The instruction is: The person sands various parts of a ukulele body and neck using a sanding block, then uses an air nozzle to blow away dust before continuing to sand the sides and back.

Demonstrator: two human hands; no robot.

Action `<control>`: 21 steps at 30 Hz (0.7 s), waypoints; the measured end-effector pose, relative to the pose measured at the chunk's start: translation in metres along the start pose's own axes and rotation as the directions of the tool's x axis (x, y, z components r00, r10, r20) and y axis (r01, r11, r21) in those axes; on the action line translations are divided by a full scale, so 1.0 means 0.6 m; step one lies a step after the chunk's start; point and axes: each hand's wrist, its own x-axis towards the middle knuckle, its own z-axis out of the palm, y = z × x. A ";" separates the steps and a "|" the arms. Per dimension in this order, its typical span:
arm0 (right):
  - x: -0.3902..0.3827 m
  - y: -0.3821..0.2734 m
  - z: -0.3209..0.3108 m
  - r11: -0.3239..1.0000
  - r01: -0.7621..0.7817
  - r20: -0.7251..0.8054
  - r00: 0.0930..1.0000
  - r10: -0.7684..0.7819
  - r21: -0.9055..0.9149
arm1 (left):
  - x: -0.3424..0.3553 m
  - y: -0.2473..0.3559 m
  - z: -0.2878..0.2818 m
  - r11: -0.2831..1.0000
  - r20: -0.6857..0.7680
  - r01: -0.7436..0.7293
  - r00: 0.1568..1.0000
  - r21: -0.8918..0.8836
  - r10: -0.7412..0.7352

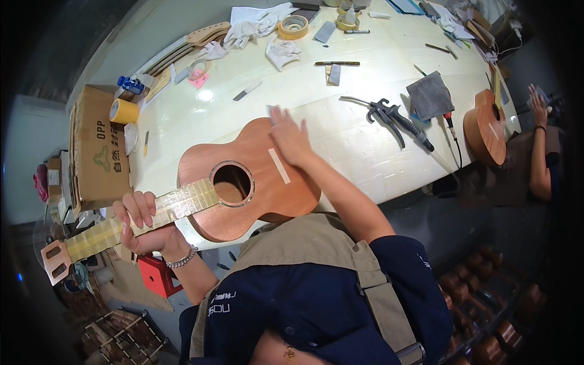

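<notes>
A small wooden ukulele [267, 188] without strings lies tilted across the table's front edge, against my apron. Yellowish tape covers its fretboard [188, 201], and a pale strip [280, 166] sits on the top where a bridge goes. My left hand [143, 222] is wrapped round the neck, between the slotted headstock [55, 261] and the body. On the top's far edge, beyond the pale strip, my right hand [290, 137] rests flat with fingers stretched and thumb apart. A small greyish edge shows at its fingertips; what it is cannot be made out.
A cardboard box [104, 149] stands at the left. An air blow gun [389, 118] and a grey sanding pad [430, 96] lie right of centre. Tape rolls [293, 27] and white gloves [252, 27] lie at the back. Another ukulele [485, 128] and a co-worker's arm [539, 146] are far right.
</notes>
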 end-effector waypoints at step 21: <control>-0.153 0.069 -0.005 0.956 -0.284 0.056 0.956 0.289 -0.076 | -0.054 0.009 0.029 0.972 -0.253 -0.124 0.952 0.197 0.173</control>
